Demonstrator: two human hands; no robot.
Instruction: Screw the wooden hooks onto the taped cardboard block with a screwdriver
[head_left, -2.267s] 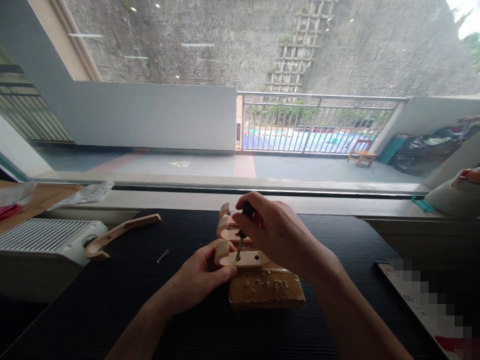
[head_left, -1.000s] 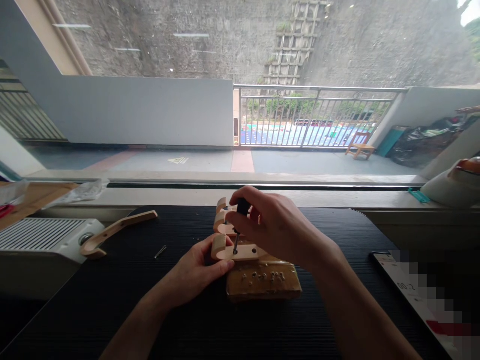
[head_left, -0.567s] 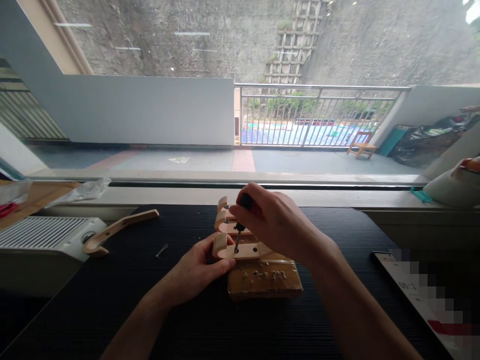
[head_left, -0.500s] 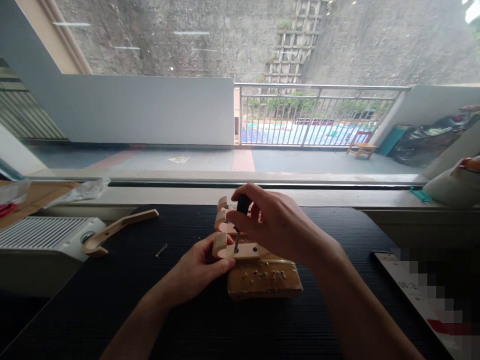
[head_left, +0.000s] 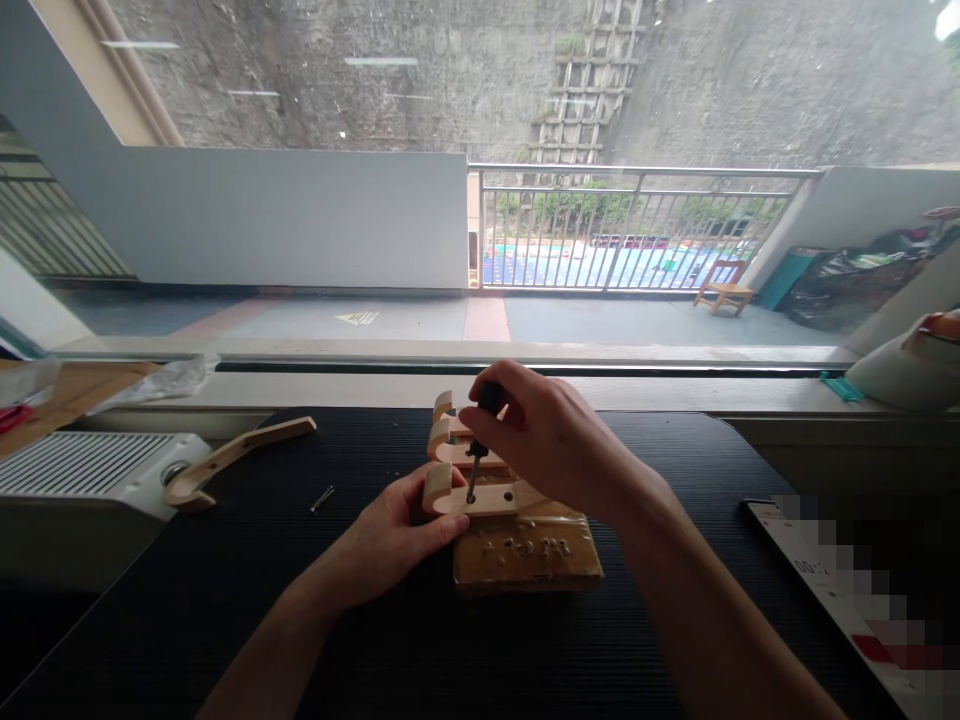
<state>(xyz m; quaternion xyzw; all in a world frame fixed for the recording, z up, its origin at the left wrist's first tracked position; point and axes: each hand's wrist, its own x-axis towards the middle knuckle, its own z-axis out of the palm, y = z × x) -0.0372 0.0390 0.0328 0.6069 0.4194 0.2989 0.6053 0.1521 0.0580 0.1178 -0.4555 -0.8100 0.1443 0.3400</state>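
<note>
My right hand [head_left: 536, 425] grips the black handle of a screwdriver [head_left: 477, 448]. Its shaft slants down, with the tip at the left hole of a light wooden hook [head_left: 491, 499]. A second, dark hole shows farther right in that hook. My left hand [head_left: 420, 520] pinches the hook's curled left end, thumb along its near edge. Beneath the hook lies a brown, tape-wrapped block [head_left: 529, 570] with several small holes in its top. Two more wooden hooks rest on the block behind, partly hidden by my right hand.
On the black table [head_left: 360, 650], a loose wooden hook [head_left: 247, 450] lies at the left, with small screws [head_left: 322, 498] near it. A phone [head_left: 817, 580] lies at the right edge. A white radiator [head_left: 97, 465] stands at left; a windowsill [head_left: 360, 392] runs behind.
The screwdriver handle has tilted a little to the right, and the fingers of my right hand have shifted on it. My left hand and the hook stay in place.
</note>
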